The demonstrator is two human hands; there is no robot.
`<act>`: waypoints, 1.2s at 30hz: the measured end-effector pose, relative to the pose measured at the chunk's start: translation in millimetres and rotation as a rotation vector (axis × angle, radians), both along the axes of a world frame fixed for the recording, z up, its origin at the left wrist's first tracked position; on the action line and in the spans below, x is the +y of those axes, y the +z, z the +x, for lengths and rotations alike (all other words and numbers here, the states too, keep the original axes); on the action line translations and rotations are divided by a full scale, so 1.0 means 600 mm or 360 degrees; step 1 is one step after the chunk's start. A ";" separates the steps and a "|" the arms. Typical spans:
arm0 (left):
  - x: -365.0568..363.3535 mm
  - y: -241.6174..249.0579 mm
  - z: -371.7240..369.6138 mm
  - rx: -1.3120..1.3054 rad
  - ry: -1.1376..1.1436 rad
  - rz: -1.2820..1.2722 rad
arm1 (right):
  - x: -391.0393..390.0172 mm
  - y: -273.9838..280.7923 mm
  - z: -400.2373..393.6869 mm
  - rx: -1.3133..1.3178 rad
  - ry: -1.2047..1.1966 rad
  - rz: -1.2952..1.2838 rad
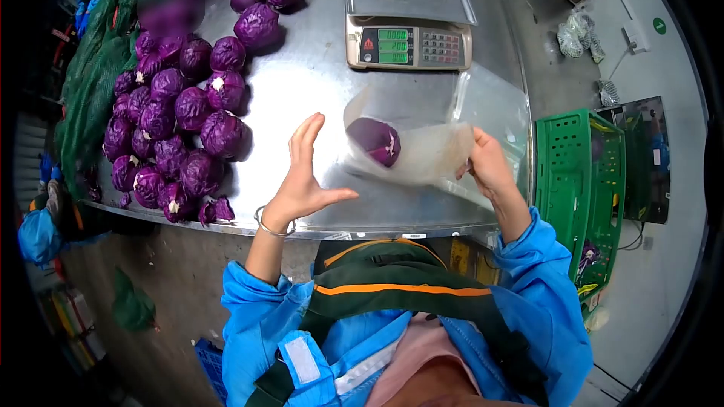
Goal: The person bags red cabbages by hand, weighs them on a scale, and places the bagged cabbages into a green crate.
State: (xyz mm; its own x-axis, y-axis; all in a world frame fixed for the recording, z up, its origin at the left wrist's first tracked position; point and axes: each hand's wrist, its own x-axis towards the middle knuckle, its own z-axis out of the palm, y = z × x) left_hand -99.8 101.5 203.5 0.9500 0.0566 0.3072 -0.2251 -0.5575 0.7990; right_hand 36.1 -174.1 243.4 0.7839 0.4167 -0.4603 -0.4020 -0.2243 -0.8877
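Observation:
My right hand pinches one edge of a translucent plastic sheet over the steel table. A purple cabbage lies at the left end of that sheet, partly covered by it. My left hand, with a bangle at the wrist, is just left of the sheet, its fingers and thumb spread and nothing in it. More clear plastic lies flat behind my right hand. To the left, many purple cabbages are piled on the table.
A digital scale stands at the table's back. Green mesh netting hangs over the left edge. Right of the steel table are green crates. A blurred purple shape is at the upper left.

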 end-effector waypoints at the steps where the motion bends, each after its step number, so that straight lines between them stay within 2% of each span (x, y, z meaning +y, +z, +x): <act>1: 0.004 -0.034 0.007 0.0067 -0.0060 0.0081 | -0.001 -0.006 -0.004 0.0014 0.0060 -0.0030; 2: -0.001 -0.064 0.019 0.0212 -0.0150 -0.0212 | 0.003 0.001 -0.010 -0.0409 0.0250 -0.0192; 3: -0.004 -0.065 0.029 0.0292 -0.0210 -0.0007 | 0.015 0.020 -0.025 -0.0828 0.0424 -0.0342; 5: -0.007 -0.063 0.049 0.0310 -0.0376 0.0069 | 0.040 0.069 -0.033 -0.1724 0.0749 -0.0567; 6: -0.009 -0.065 0.053 0.0264 -0.0473 -0.0070 | 0.051 0.094 -0.035 -0.2228 0.0827 -0.0645; 7: -0.010 -0.065 0.057 0.0238 -0.0505 -0.0115 | 0.054 0.112 -0.032 -0.2484 0.1142 -0.0615; 9: -0.008 -0.058 0.061 0.0209 -0.0514 -0.0102 | 0.048 0.128 -0.021 -0.2503 0.1692 -0.0700; 10: -0.008 -0.047 0.062 0.0210 -0.0417 -0.0148 | 0.029 0.153 -0.010 -0.2435 0.1706 -0.0682; 11: -0.008 -0.037 0.063 0.0211 -0.0321 -0.0196 | -0.008 0.197 -0.001 -0.2425 0.1408 -0.0617; 12: -0.009 -0.040 0.070 0.0222 -0.0162 -0.0111 | -0.056 0.253 0.001 -0.2415 0.0928 -0.0520; 14: -0.020 -0.047 0.111 0.0017 -0.0268 -0.0286 | -0.161 0.341 -0.011 -0.2384 -0.0094 -0.0222; 15: -0.030 -0.049 0.140 0.0153 -0.0240 -0.0464 | -0.208 0.367 -0.010 -0.2431 -0.0350 -0.0157; 16: -0.043 -0.051 0.167 0.0300 -0.0221 -0.0637 | -0.297 0.376 0.005 -0.2554 -0.0307 -0.0289; 17: -0.048 -0.050 0.181 0.0448 -0.0213 -0.0797 | -0.256 0.348 -0.002 -0.2562 -0.0531 -0.0470; 18: -0.046 -0.038 0.180 0.0206 -0.0290 -0.0711 | -0.201 0.314 0.002 -0.2569 -0.0758 -0.0647; 20: -0.042 -0.001 0.154 -0.0248 -0.0440 -0.0559 | -0.175 0.275 0.017 -0.2914 -0.0329 -0.1188; 21: -0.033 0.005 0.138 -0.0309 -0.0598 -0.0542 | -0.167 0.242 0.024 -0.2905 -0.0285 -0.1334; 24: -0.019 -0.053 0.135 -0.0194 -0.0440 -0.0182 | -0.188 0.092 0.071 -0.2660 -0.0227 -0.1639; 25: -0.022 -0.065 0.142 -0.0221 -0.0413 -0.0194 | -0.189 0.035 0.084 -0.2618 -0.0280 -0.1815; 26: -0.027 -0.051 0.152 -0.0212 -0.0213 -0.0297 | -0.186 -0.009 0.094 -0.2571 -0.0340 -0.1991; 28: -0.047 -0.025 0.166 -0.0159 0.0183 -0.0521 | -0.128 -0.054 0.049 -0.2260 -0.0504 -0.1714; 29: -0.048 -0.032 0.178 -0.0270 0.0249 -0.0529 | -0.108 -0.089 0.015 -0.2085 -0.0188 -0.1336; 30: -0.049 -0.030 0.185 -0.0225 0.0228 -0.0593 | -0.064 -0.118 -0.022 -0.1952 -0.0035 -0.0808; 32: -0.052 -0.027 0.189 -0.0125 0.0184 -0.0725 | 0.011 -0.172 -0.063 -0.1753 0.0051 -0.0527; 34: -0.033 -0.032 0.192 -0.0018 0.0085 -0.0886 | 0.072 -0.176 -0.014 -0.1227 -0.0326 0.0156; 36: -0.016 -0.027 0.192 0.0072 0.0031 -0.1074 | 0.090 -0.146 0.062 -0.0806 -0.0021 0.0328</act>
State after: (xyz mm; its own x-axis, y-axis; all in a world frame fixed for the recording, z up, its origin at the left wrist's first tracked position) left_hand 15.3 91.9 187.1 0.9578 0.2397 0.1586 -0.1784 0.0634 0.9819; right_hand 73.6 -120.2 156.0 0.8921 0.4470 0.0663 0.0857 -0.0233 -0.9961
